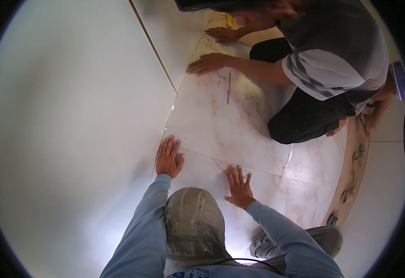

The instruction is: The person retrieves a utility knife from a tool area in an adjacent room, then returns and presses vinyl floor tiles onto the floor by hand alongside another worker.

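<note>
Pink-veined, glossy marble-look floor tiles (202,125) lie beneath both of my hands. My left hand (167,160) rests flat beside the wall, fingers stretched out over the seam between two tiles. To its right, my right hand (239,187) is spread on the nearer tile, its fingertips close to the same seam. Neither hand holds anything. My knee (195,222) is between my forearms, in worn, dusty trousers.
A co-worker (337,51) kneels ahead, both hands (207,64) flat on the tile. A thin stick-like piece (229,88) lies there. The white wall (72,139) borders the left. Small items, including a tape roll (347,196), sit along the brown strip (351,171) at right.
</note>
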Demonstrator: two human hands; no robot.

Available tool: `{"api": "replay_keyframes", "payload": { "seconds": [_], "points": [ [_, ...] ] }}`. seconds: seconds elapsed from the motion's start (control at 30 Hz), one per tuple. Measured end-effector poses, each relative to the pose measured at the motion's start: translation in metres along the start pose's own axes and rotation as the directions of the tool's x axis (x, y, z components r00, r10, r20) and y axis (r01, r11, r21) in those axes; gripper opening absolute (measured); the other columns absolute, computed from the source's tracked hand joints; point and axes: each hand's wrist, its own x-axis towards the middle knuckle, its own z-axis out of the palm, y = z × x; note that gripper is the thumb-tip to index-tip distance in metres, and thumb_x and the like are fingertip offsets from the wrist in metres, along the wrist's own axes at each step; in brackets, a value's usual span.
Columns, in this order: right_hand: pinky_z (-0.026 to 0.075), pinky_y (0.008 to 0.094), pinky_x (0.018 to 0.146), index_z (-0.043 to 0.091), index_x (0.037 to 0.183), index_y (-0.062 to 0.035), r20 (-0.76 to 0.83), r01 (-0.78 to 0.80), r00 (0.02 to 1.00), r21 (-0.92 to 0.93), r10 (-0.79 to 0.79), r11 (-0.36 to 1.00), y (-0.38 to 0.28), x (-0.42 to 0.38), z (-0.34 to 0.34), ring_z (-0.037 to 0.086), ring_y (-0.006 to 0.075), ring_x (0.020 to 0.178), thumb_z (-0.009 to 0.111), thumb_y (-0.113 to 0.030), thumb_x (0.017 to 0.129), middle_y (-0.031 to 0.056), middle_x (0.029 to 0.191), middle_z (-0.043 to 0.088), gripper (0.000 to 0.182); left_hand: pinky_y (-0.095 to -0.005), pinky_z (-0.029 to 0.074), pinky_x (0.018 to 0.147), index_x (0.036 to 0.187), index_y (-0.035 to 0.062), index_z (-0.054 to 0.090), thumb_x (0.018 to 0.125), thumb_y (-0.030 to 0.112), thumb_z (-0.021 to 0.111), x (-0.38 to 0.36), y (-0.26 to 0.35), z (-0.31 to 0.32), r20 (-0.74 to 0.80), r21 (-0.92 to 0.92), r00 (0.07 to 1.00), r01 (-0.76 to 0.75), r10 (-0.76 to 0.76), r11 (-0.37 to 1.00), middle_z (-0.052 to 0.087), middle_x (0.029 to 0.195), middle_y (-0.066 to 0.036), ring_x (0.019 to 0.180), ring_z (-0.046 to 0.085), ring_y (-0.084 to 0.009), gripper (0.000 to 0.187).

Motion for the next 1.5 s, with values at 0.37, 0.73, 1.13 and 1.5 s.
{"api": "replay_keyframes", "payload": {
  "seconds": [0.37, 0.73, 1.13, 1.5],
  "points": [
    [0.018, 0.0831, 0.119, 0.004, 0.173, -0.0088, 0.000, -0.007, 1.000, -0.013, 0.007, 1.000, -0.0004, 0.0020, 0.0022, -0.002, 0.0443, 0.165, 0.088, -0.055, 0.079, 0.0165, 0.181, -0.006, 0.134, -0.0452, 0.015, 0.136, 0.165, 0.0145, 0.039, 0.105, 0.041, 0.052, 0.0007, -0.0016, 0.0044, -0.004, -0.003, 1.000, 0.001, -0.001, 1.000, 0.023, 0.177, -0.011, 0.164, 0.020, -0.0297, 0.067],
    [0.018, 0.0829, 0.119, 0.008, 0.173, -0.0087, 0.009, -0.015, 1.000, -0.013, 0.016, 1.000, -0.0021, 0.0031, -0.0009, -0.002, 0.0439, 0.165, 0.088, -0.054, 0.078, 0.0163, 0.181, -0.004, 0.132, -0.0463, 0.016, 0.135, 0.164, 0.0140, 0.041, 0.103, 0.041, 0.054, 0.0017, -0.0032, 0.0065, 0.000, -0.015, 1.000, -0.001, 0.001, 1.000, 0.025, 0.177, -0.012, 0.163, 0.022, -0.0310, 0.068],
    [0.019, 0.0827, 0.120, 0.007, 0.172, -0.0080, 0.011, -0.011, 1.000, -0.003, 0.011, 1.000, -0.0021, 0.0020, -0.0014, 0.000, 0.0447, 0.165, 0.089, -0.053, 0.079, 0.0167, 0.180, -0.004, 0.132, -0.0470, 0.017, 0.135, 0.163, 0.0135, 0.042, 0.104, 0.040, 0.053, 0.0001, -0.0015, 0.0048, -0.019, -0.027, 1.000, -0.004, 0.003, 1.000, 0.025, 0.176, -0.012, 0.163, 0.023, -0.0311, 0.065],
    [0.020, 0.0827, 0.119, 0.006, 0.173, -0.0077, 0.001, -0.007, 1.000, -0.046, 0.007, 0.999, -0.0018, 0.0025, -0.0015, 0.000, 0.0455, 0.165, 0.087, -0.058, 0.078, 0.0180, 0.180, -0.005, 0.134, -0.0495, 0.021, 0.133, 0.163, 0.0135, 0.043, 0.104, 0.037, 0.056, 0.0012, -0.0020, 0.0003, -0.074, -0.064, 0.997, -0.042, 0.037, 0.997, 0.027, 0.176, -0.012, 0.162, 0.025, -0.0333, 0.065]
  ]
}}
